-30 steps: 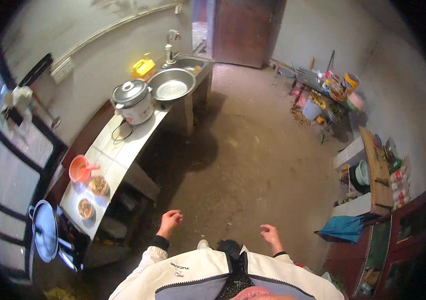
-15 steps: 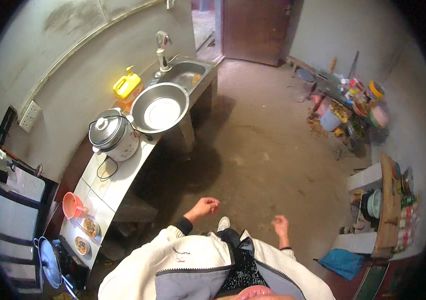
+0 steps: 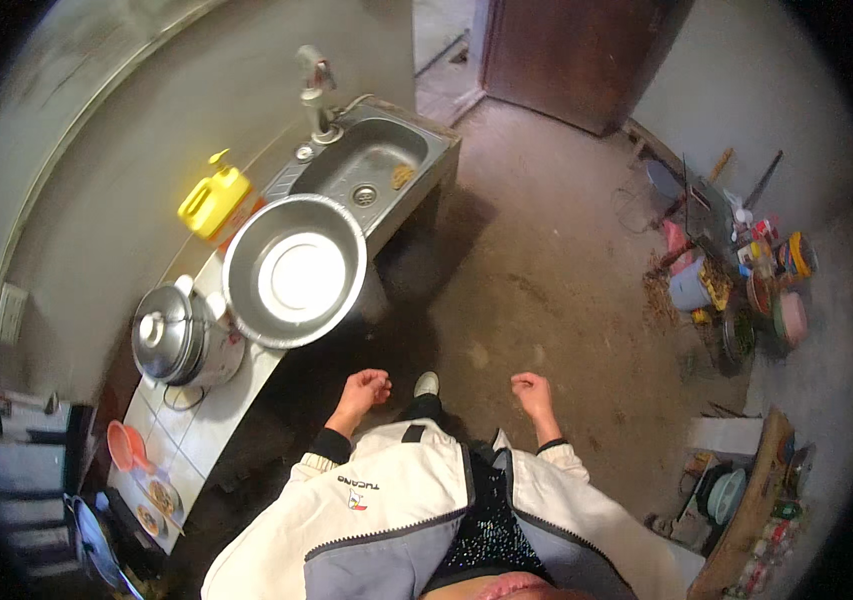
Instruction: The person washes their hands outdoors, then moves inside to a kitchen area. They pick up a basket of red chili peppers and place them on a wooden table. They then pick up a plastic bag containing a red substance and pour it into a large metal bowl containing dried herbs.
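My left hand (image 3: pixel 364 390) hangs in the air beside the tiled counter, its fingers loosely curled with nothing seen in them. My right hand (image 3: pixel 530 392) is out over the floor, also loosely curled and holding nothing that I can see. Nearest to the left hand is a wide metal basin (image 3: pixel 246 280) on the counter, bare inside and bright at its bottom. Past it lies a steel sink (image 3: pixel 321 180) with a faucet (image 3: pixel 318 110) and a yellowish scrap near the drain. A white rice cooker (image 3: pixel 216 355) with a metal lid stands beside the basin.
A yellow pump jug (image 3: pixel 216 205) stands against the wall. An orange dipper (image 3: pixel 126 445) and two bowls of food (image 3: pixel 163 492) sit at the counter's near end. A brown door (image 3: pixel 576 60) is ahead. Buckets and clutter (image 3: pixel 688 288) line the right wall, with a wooden shelf (image 3: pixel 746 520) nearer.
I have moved forward, so the sink and basin look closer and larger. Both hands have shifted in view, and the right fingers look more curled. Nothing has been picked up.
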`<state>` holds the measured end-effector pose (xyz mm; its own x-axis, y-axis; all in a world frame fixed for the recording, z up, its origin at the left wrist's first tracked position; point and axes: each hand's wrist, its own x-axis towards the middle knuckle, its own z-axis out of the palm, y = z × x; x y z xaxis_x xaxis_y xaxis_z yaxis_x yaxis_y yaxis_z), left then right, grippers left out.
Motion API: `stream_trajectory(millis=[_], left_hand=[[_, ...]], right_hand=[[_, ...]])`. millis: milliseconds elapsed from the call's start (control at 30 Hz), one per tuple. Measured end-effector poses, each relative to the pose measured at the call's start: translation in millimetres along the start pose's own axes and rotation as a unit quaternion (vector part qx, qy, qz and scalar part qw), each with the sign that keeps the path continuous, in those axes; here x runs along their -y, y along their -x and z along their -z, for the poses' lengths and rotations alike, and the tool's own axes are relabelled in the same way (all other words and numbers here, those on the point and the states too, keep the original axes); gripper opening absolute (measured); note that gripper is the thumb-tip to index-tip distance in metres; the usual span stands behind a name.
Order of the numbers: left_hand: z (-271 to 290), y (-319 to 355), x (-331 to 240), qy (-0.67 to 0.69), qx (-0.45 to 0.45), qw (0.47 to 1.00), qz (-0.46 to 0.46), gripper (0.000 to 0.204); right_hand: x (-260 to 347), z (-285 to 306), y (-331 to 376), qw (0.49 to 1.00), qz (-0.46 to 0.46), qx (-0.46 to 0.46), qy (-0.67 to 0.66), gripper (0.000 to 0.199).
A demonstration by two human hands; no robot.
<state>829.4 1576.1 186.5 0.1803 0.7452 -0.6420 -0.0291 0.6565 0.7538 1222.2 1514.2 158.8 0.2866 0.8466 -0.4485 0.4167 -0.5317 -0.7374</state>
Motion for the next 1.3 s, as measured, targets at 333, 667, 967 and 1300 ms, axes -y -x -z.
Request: stream_trajectory(millis=[333, 667, 967, 1300], left_hand=[[-173, -241, -232, 0.003, 0.176, 0.984, -0.035, 0.023], [-297, -460, -354, -0.014, 0.118, 0.993, 0.01, 0.024], [-301, -587, -466, 0.04, -0.057, 0.995, -0.067, 0.033], [-297, -850, -669, 0.014, -0.091, 0.988, -0.127, 0.024]], right_hand=[[177, 158, -207, 0.664, 0.031, 0.203, -0.719, 0.064], [236, 303, -483, 0.846, -0.012, 0.073, -0.528, 0.032], [329, 335, -743, 0.872, 0.011, 0.189, -0.452, 0.033], [480, 381, -1024, 0.976, 0.137, 0.11, -0.131, 0.027]])
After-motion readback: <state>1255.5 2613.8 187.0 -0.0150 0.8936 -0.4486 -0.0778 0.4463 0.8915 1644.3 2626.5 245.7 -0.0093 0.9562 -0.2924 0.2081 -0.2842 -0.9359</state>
